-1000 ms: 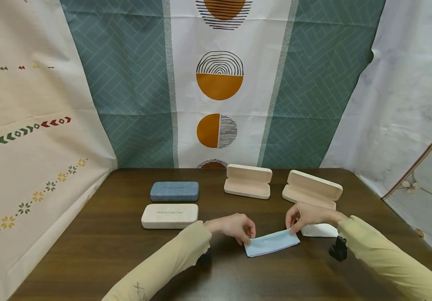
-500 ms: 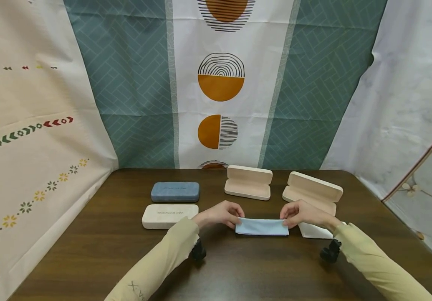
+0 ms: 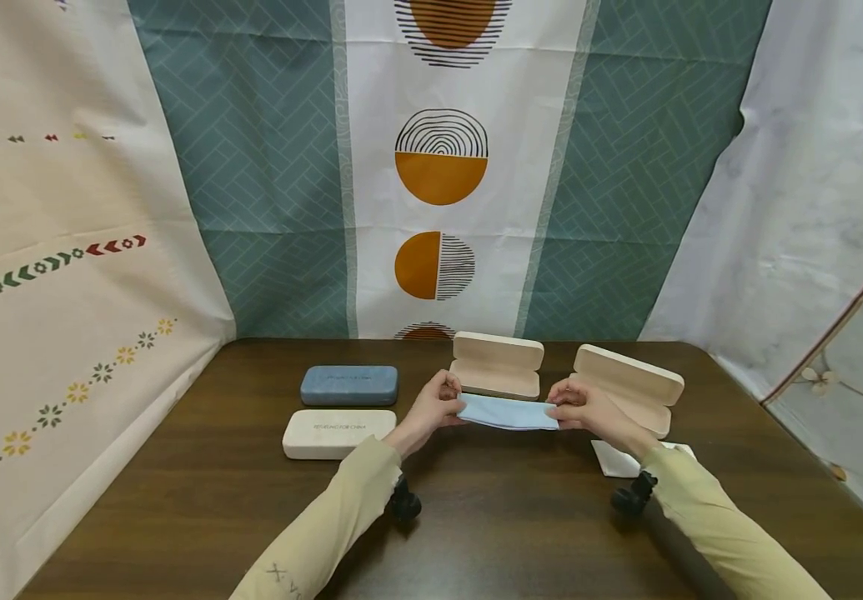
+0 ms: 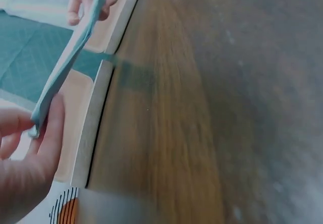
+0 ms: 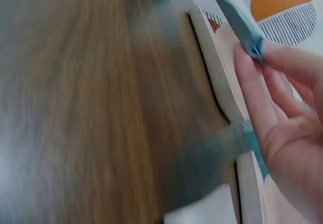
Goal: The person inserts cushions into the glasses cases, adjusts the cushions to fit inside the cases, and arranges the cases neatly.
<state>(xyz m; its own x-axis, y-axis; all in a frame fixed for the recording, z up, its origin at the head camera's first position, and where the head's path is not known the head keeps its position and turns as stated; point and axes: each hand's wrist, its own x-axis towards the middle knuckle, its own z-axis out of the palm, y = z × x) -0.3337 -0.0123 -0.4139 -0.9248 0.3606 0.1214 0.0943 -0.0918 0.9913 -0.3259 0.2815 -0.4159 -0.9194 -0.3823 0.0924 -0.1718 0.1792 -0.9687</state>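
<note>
A folded light-blue cloth (image 3: pixel 508 412) is stretched level between my two hands, in front of an open cream glasses case (image 3: pixel 497 363). My left hand (image 3: pixel 431 408) pinches its left end between thumb and fingers. The right end is pinched by my right hand (image 3: pixel 587 410). In the left wrist view the cloth (image 4: pixel 65 65) appears edge-on as a thin strip, raised above the table. The right wrist view shows thumb and fingers closed on the cloth's corner (image 5: pixel 245 30). A second open cream case (image 3: pixel 626 383) stands behind my right hand, which partly covers it.
On the left lie a closed blue glasses case (image 3: pixel 348 385) and a closed white one (image 3: pixel 338 433) with lettering on its lid. A white cloth (image 3: pixel 614 461) lies by my right forearm, partly hidden. The dark wooden table (image 3: pixel 506 525) ends at a patterned curtain (image 3: pixel 281 167).
Both hands have carried the folded cloth away from me, up toward the middle open case. It was tilted near the front and is now nearly level. The cases have stayed put.
</note>
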